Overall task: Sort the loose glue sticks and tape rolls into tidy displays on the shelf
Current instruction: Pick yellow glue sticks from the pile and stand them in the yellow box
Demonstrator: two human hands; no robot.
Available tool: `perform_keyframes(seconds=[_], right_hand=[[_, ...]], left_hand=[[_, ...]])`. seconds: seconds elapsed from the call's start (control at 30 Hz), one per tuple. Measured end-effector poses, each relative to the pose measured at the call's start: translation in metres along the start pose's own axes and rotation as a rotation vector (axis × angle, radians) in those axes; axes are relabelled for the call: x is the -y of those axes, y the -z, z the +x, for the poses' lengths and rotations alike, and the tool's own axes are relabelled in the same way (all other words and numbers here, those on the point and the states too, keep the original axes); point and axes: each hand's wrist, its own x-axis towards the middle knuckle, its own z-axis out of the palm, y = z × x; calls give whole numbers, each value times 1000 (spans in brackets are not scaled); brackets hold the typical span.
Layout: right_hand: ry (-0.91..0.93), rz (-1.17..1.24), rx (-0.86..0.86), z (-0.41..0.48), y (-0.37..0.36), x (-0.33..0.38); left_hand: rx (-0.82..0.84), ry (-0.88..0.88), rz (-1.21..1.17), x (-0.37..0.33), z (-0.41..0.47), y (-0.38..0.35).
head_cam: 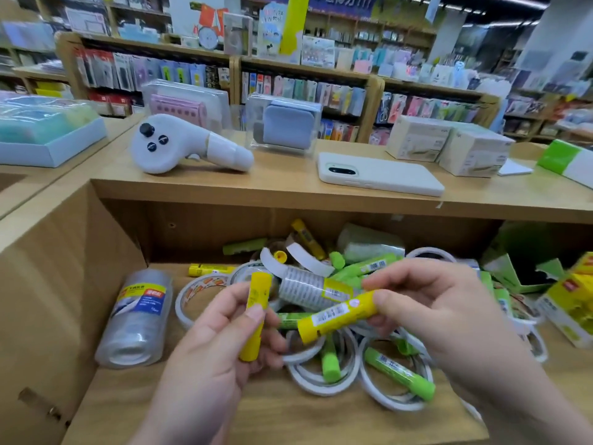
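1. We see the left hand (211, 348) gripping one yellow glue stick (255, 316). The stick stands almost upright, with the thumb pressed on its front and the fingers curled behind it.
2. The right hand (449, 309) pinches a second yellow glue stick (337, 314) at one end, between thumb and fingertips. This stick lies slanted, and its free end points toward the left hand. The two sticks are near each other but apart.
3. Both hands hover over a mixed pile inside the lower compartment of the shelf (263, 419). There the white tape rolls (321, 379) and the green glue sticks (401, 379) lie crossed over one another. A third yellow stick (210, 269) lies at the back left.
4. A wrapped stack of clear tape (138, 319) lies on its side to the left, apart from the pile.
5. We judge that the step in hand is picking the yellow sticks out by colour. The work looks early, because most of the pile is not sorted.
6. The next move probably calls for turning both sticks the same way and setting them side by side on a bare part of the shelf board. They are round, so they may roll. The sticks left in the pile are caught among the rolls and will need careful lifting.
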Motion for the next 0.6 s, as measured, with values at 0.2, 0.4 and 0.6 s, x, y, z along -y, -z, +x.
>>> perform_keyframes(seconds=[0.2,0.4,0.6], right_hand=[[-36,47,187,15,-35,-10],[50,-137,106,54,-49,-17],[-65,-676,101,117,-37,-24]], left_hand=[[297,233,78,-3,-10,2],[142,203,-39,-5,-12,8],[12,154,-129,-7,-14,17]])
